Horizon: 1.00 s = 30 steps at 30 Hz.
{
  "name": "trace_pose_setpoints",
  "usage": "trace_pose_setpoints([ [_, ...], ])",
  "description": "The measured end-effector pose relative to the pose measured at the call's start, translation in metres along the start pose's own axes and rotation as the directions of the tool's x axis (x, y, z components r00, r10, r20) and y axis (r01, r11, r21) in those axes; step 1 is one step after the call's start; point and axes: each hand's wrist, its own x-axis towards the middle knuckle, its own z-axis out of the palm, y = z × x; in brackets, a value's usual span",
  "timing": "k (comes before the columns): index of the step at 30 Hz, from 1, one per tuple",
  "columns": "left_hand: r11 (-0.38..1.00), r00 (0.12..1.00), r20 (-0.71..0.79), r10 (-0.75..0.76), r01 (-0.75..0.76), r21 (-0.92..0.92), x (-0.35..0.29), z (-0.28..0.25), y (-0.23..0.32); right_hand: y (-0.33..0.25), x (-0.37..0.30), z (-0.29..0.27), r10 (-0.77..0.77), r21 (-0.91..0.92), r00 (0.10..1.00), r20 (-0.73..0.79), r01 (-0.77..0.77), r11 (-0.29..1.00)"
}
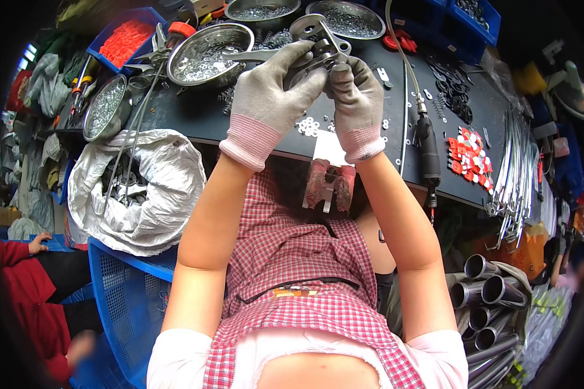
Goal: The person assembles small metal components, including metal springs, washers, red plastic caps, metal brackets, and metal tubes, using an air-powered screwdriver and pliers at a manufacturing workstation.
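Over the dark workbench (194,117), both of my gloved hands meet at a grey metal bracket assembly (334,40) with a round ring-shaped end and a long flat handle. My left hand (269,97) is closed around it, thumb along its lower side, with the handle sticking out to the left. From the right, the fingers of my right hand (358,97) pinch its lower edge; whether they also hold a small part is hidden. Below the hands lie small white washers (309,126). A white card-like piece (329,150) rests at the bench edge above a reddish clamp-like fixture (329,188).
Metal bowls of small parts, one bowl (207,82) nearest, line the back left. A blue bin (150,14) holds red pieces. An upright power screwdriver (427,152), red-white clips (468,159) and wire rods (516,172) are right. A white sack (169,217) and another person (29,298) are left.
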Motion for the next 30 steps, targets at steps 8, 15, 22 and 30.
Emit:
trace_pose_setpoints([
  [8,0.996,0.999,-0.03,-0.037,0.034,-0.086,0.001,0.013,0.004,-0.003,-0.002,-0.007,-0.067,0.018,0.998,0.011,0.067,0.998],
  [15,0.986,0.998,-0.039,-0.057,0.05,-0.16,0.0,0.026,-0.003,-0.038,-0.011,-0.038,-0.008,-0.425,0.988,0.152,0.072,0.902],
  [22,0.97,0.993,0.047,-0.11,0.118,-0.212,0.002,0.026,-0.017,-0.137,-0.008,-0.257,-0.003,-0.932,0.97,-0.244,-0.235,-0.277],
  [30,0.969,0.988,0.087,-0.128,0.143,-0.201,0.009,0.032,-0.031,-0.158,0.054,-0.341,0.121,-0.879,0.875,-0.469,-0.448,-0.164],
])
